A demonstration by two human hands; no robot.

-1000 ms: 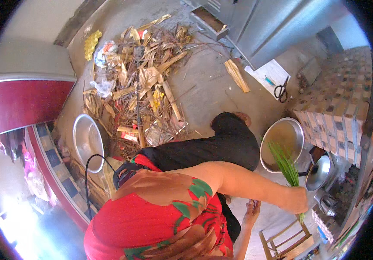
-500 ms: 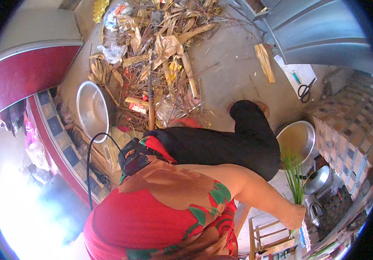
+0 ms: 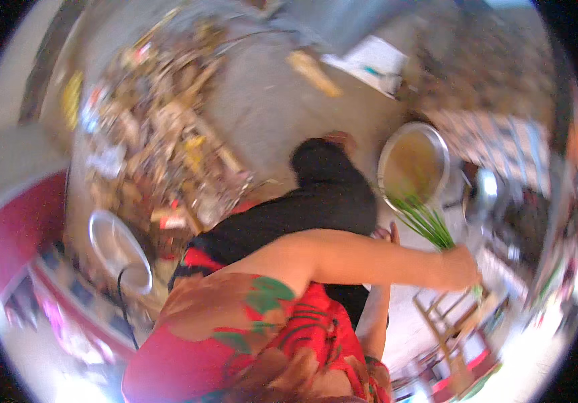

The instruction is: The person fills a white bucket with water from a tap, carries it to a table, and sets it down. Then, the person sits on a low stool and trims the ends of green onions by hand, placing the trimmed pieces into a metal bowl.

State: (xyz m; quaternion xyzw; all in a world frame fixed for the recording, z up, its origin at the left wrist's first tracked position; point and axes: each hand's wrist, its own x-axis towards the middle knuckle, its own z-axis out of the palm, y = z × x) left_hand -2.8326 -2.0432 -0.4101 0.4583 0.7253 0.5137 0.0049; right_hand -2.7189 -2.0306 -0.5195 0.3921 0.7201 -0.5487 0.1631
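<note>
My left hand (image 3: 462,269), at the end of a bare arm stretched to the right, is closed around a bunch of green onions (image 3: 430,225). Their long green tops point up and left and overlap the near rim of a metal basin (image 3: 439,134) with brownish contents. Just beyond my left forearm, fingertips of my right hand (image 3: 387,234) show; the rest of that hand is hidden behind the forearm. Blur keeps me from telling whether it holds anything.
A heap of dry stalks, husks and plastic scraps (image 3: 161,127) covers the floor on the left. An empty metal basin (image 3: 120,252) stands below it. Right of the brownish basin is a shiny pot (image 3: 485,191); a wooden chair (image 3: 447,322) stands at lower right.
The view has swung to the right, so the floor heap and basins sit further left, and the picture is blurred. Fingers of my right hand have come into sight. My left hand keeps the green onions.
</note>
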